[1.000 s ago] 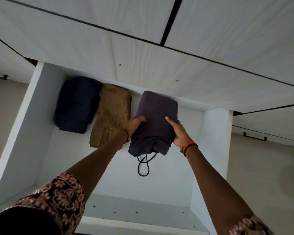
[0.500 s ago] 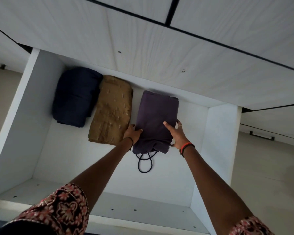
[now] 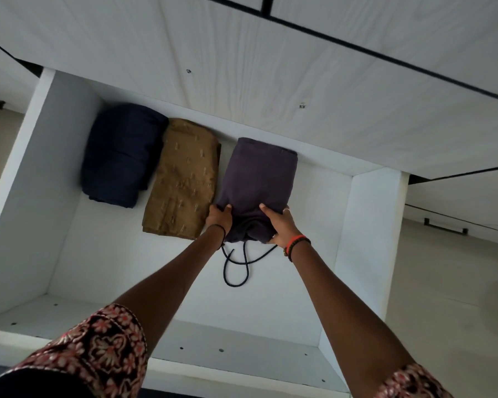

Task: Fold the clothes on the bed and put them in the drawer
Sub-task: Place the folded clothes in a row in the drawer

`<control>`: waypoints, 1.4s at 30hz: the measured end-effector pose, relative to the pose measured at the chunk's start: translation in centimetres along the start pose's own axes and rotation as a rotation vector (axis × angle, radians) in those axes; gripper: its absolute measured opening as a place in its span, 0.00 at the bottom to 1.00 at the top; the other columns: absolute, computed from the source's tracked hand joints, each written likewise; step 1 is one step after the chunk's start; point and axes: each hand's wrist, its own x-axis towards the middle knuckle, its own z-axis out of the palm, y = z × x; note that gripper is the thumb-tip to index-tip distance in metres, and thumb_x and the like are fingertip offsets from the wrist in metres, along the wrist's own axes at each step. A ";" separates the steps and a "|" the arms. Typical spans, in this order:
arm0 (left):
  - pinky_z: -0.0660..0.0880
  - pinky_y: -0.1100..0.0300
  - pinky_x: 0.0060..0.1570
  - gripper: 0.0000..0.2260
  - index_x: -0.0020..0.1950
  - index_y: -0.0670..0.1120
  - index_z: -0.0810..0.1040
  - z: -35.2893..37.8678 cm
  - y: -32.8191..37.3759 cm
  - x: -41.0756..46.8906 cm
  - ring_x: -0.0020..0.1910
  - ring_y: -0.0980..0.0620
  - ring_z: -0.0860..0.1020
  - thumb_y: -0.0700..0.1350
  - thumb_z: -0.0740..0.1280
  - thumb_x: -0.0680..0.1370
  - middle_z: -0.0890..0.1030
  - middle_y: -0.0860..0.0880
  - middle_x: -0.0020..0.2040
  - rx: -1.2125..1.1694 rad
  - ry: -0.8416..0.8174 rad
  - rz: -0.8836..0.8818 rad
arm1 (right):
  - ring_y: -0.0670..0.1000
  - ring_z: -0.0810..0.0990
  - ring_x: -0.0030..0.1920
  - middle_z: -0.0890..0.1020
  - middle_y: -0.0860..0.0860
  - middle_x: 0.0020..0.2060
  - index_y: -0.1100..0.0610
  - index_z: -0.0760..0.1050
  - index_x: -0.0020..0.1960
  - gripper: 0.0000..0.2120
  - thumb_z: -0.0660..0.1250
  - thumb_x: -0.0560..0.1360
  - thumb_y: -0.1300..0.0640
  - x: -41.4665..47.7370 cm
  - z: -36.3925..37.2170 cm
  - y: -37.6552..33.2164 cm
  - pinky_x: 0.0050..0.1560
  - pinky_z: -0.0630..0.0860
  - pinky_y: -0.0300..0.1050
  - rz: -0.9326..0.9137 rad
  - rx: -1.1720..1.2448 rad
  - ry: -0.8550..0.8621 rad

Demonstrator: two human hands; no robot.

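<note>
- Drawer (image 3: 368,225): white.
- Left folded garment (image 3: 121,156): navy.
- Middle garment (image 3: 181,179): tan, small pale motifs.
- Right garment (image 3: 259,179): purple; drawstring (image 3: 236,265) dark.
- Sleeve (image 3: 98,349): dark, red floral print.
- Bracelet (image 3: 296,242): orange.

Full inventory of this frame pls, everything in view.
cabinet panels: several, white woodgrain, top
drawer: 1, white, open, below them
navy garment: 1, dark blue, drawer's back left
tan garment: 1, mustard-brown, middle of the row
purple garment: 1, purple, right of tan garment
drawstring: 1, dark, trailing from purple garment's near end
handle: 1, dark, far right
floor: 1, beige, both sides
left hand: 1, grips purple garment's near left corner
right hand: 1, orange bracelet, grips near right corner
sleeves: 2, floral red-on-dark, bottom edge
</note>
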 end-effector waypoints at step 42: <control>0.68 0.60 0.57 0.13 0.60 0.36 0.76 -34.4 -23.4 -36.9 0.60 0.45 0.75 0.41 0.62 0.79 0.78 0.42 0.58 -0.943 0.588 0.005 | 0.57 0.77 0.52 0.78 0.57 0.52 0.56 0.72 0.55 0.11 0.67 0.75 0.57 -41.7 22.6 14.0 0.55 0.76 0.51 -0.506 -0.837 -0.425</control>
